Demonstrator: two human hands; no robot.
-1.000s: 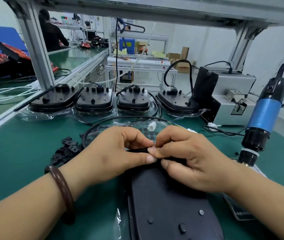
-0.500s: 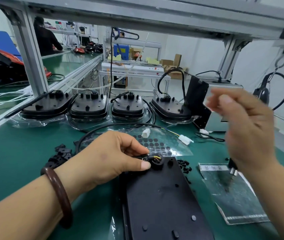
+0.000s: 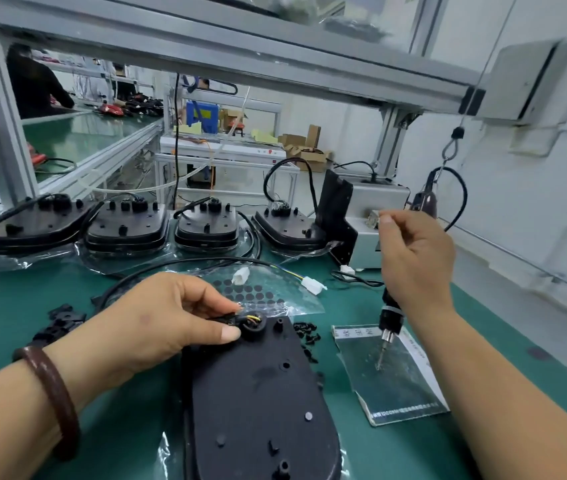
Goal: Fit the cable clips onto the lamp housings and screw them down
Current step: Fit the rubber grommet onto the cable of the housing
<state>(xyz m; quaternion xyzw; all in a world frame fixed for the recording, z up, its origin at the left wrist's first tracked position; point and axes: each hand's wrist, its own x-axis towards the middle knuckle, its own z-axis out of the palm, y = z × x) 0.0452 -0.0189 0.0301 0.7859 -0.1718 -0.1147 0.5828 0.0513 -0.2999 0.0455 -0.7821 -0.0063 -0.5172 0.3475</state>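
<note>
- Left hand: thumb and forefinger pinch a small black plastic cable clip against the round cable socket at the far end of the nearest housing. The other fingers are curled under. A brown ring bracelet sits on that wrist.
- Task piece: the flat black plastic lamp housing lies back-up on the green matted surface, directly in front of me, with yellow wires showing at the socket.
- Right hand: raised above the surface, fingers curled, with thumb and forefinger tips together near the grey metal screw feeder box. I cannot tell whether anything is pinched between them.
- The hanging electric screwdriver passes behind that hand. Its bit points down over a clear plastic bag with a white label strip.
- Loose small black screws lie just right of the housing, and a pile of spare black clips lies to its left.
- Four more black lamp housings stand in a row at the back of the surface.
</note>
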